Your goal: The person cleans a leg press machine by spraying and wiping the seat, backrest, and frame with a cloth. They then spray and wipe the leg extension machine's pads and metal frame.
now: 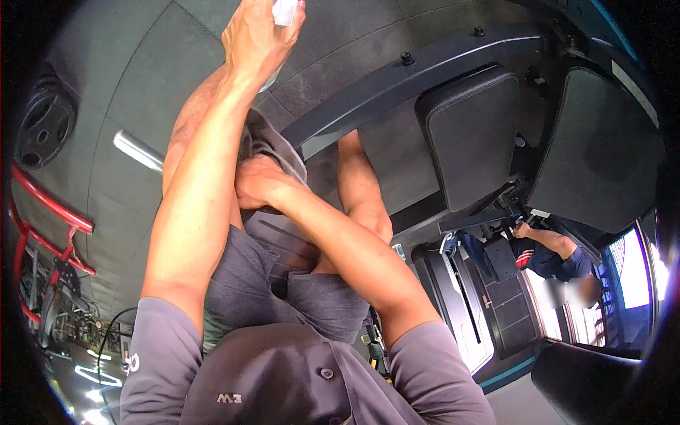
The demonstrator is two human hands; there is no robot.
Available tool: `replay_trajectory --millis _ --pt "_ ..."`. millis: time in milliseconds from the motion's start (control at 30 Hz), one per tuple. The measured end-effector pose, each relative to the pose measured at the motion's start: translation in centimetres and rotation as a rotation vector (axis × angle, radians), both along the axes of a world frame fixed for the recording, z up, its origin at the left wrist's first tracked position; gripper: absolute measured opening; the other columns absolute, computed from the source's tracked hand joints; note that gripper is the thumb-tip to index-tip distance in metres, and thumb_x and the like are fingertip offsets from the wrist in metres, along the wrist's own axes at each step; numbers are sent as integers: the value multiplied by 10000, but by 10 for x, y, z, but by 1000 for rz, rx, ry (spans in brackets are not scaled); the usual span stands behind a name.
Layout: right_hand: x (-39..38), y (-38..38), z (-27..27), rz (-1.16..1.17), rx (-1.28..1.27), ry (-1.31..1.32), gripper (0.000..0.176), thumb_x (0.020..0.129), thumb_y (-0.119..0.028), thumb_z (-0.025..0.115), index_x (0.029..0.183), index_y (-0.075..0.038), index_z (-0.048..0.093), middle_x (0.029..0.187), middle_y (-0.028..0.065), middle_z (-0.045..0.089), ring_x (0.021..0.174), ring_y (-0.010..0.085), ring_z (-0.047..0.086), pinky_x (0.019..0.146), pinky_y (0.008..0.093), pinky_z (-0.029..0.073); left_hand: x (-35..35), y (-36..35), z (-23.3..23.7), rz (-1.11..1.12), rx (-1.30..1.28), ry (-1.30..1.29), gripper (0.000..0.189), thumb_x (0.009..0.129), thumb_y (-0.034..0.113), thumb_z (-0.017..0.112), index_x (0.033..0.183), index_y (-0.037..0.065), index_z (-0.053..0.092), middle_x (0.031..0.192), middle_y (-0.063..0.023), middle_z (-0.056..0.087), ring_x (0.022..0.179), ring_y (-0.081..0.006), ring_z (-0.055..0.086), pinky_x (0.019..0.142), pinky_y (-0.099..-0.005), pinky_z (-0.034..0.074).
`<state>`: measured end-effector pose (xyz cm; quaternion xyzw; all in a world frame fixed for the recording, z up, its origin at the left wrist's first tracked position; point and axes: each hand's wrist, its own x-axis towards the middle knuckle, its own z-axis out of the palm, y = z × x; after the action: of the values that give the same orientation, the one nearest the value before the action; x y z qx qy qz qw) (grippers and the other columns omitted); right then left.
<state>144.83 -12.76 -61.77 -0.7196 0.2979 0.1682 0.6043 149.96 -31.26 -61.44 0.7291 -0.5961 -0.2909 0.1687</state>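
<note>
Head view: your left hand (258, 49) reaches to the top edge, where its far end is cut off. Its fingers are curled around a white thing (285, 12), also cropped, so you cannot make out what it is. Just below that hand, a clear, bluish edge (268, 82) shows past your wrist; the rest of it is hidden.

Your right hand (265, 183) is lower, between your legs, against a bunched grey cloth (289, 152). Its fingertips are tucked out of sight, so you cannot tell whether they are clamped on the cloth. Your left forearm covers part of your left leg.

To the left, a silver bar end (138, 150) pokes out from behind that leg. Farther off are a weight plate (44, 127) and a red rack (53, 202), both near the dark, curved border. To the right, a black beam (382, 92) runs beside two black pads (471, 134), the farther one dim. Beyond them, a person (559, 258) sits with the head blurred; what their hand touches is too small to tell.
</note>
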Motion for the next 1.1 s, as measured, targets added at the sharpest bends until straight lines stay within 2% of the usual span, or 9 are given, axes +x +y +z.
replay_trajectory --millis 33,233,367,433,533,667,733,867,1100 --pt "-11 -11 9 -2 -13 0 306 761 -325 638 728 -33 725 787 191 698 799 347 683 765 419 524 -1 3 -12 -29 -245 -34 342 936 343 656 1112 55 602 867 -123 649 851 -241 693 754 -454 545" --pt "-143 -71 47 -194 -761 231 442 728 -330 761 1042 -29 684 1196 200 640 1247 311 529 1146 448 312 1 7 -27 -23 -142 78 362 913 417 638 1100 108 624 981 -121 630 929 -365 626 769 -457 497" --pt "-215 -98 118 -974 -368 469 342 915 -295 603 899 44 645 793 226 636 717 333 652 664 400 514 -5 7 -29 -33 -121 61 360 921 410 632 1117 109 623 1000 -116 631 934 -357 631 772 -450 497" --pt "-250 -87 163 -1874 -248 379 354 959 -319 590 1140 -27 675 1098 108 664 1008 214 621 888 358 491 -7 8 -29 -43 -124 84 357 925 402 630 1125 106 617 997 -116 629 933 -357 632 772 -452 496" --pt "-288 -89 241 -2175 -462 -150 564 980 -411 462 1369 -2 474 1355 212 533 1243 378 545 1043 553 461 -12 9 -28 -50 -122 89 355 928 396 626 1132 106 611 995 -116 627 933 -359 631 772 -455 495" --pt "-284 -108 250 -2016 -631 -8 502 931 -319 485 1271 44 554 1171 251 617 1098 400 626 971 526 502 -21 12 -30 -75 -144 91 352 931 392 624 1135 105 607 1000 -120 623 942 -359 629 777 -456 494" --pt "-261 -124 196 -1084 -707 750 375 910 -269 562 1117 32 650 1208 302 604 1056 436 630 944 457 496 -23 13 -31 -90 -136 81 352 931 391 624 1137 106 607 1006 -123 622 951 -358 628 784 -451 495" --pt "-233 -99 31 -693 -1187 699 512 907 -359 577 1298 -28 579 1492 299 363 1412 507 258 1125 669 154 -25 12 -36 -99 -145 100 362 931 399 625 1145 107 613 1040 -118 627 974 -352 629 803 -441 497" --pt "-307 -107 27 -1108 -1178 324 468 967 -294 521 1267 64 555 1341 343 490 1302 484 416 1124 520 287 -27 16 -41 -161 -193 70 372 914 402 640 1141 110 608 1025 -105 629 954 -349 644 772 -463 518"
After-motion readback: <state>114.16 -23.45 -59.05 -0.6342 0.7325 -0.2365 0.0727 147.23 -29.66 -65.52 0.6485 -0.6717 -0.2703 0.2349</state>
